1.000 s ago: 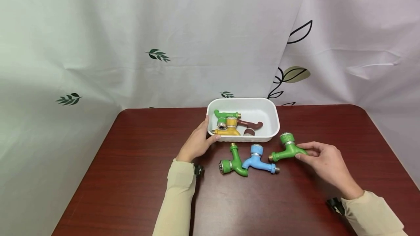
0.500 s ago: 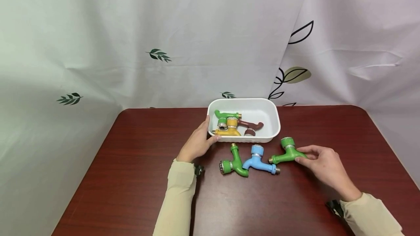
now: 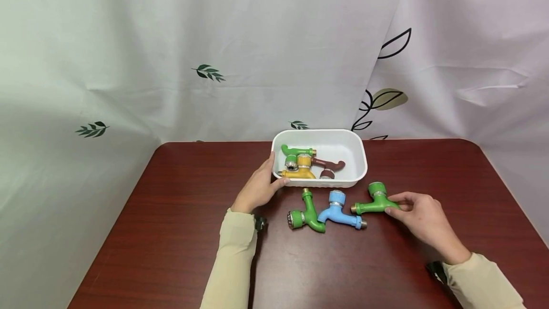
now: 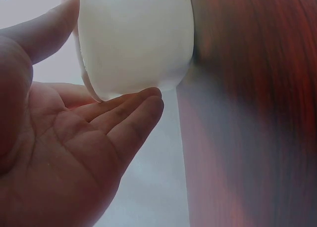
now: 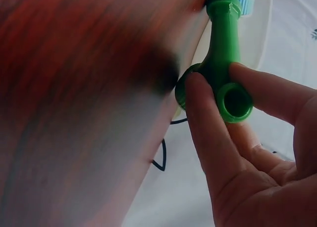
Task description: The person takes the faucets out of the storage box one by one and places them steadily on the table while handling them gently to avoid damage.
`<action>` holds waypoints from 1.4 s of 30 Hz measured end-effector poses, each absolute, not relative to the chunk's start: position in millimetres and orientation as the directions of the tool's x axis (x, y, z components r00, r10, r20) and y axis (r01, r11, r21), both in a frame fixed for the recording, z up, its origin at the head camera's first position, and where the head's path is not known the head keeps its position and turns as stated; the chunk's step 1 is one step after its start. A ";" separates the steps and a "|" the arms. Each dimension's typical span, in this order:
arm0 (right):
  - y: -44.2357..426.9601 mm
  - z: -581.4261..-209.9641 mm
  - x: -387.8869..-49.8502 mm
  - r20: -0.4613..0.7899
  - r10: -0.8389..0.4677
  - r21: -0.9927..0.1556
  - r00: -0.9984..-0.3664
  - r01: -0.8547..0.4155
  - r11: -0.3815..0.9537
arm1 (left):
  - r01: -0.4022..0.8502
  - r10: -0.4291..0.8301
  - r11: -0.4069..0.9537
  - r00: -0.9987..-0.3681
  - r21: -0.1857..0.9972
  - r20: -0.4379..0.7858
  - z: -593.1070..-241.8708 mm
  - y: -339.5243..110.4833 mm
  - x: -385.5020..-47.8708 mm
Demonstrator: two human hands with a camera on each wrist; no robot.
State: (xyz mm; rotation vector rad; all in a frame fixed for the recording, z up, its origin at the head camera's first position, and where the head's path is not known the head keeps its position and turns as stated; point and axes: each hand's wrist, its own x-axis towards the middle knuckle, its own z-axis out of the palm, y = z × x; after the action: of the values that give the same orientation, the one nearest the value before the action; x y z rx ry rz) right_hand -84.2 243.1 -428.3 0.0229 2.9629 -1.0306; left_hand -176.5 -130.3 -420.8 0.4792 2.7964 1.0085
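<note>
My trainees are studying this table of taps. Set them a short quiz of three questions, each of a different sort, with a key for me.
1. How many taps are in the white tray?
2. True or false: the person's left grip holds the blue tap.
3. What colour is the held tap, the one in the right grip?
A. Yellow
B. Brown
C. Green

Key
1. Three: a green tap, a yellow tap and a brown tap.
2. False: it touches the white tray.
3. C.
</note>
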 end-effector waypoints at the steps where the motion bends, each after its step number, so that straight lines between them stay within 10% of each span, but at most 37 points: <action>1: 242.8 -428.6 -84.1 -0.006 0.013 -0.618 -1.000 0.013 0.786 | 0.251 0.338 0.726 -0.941 0.640 -0.015 -420.6 -130.3 -176.5; 42: 244.2 -434.3 -85.4 0.024 -0.044 -0.569 -0.999 -0.050 0.821 | 0.244 0.335 0.734 -0.942 0.634 -0.024 -418.5 -130.9 -175.6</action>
State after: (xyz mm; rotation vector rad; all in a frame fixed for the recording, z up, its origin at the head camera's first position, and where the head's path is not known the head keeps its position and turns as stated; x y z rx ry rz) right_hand -85.4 244.2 -434.3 -0.0773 3.0076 -0.9395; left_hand -175.6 -130.9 -418.5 0.4697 2.7964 0.9940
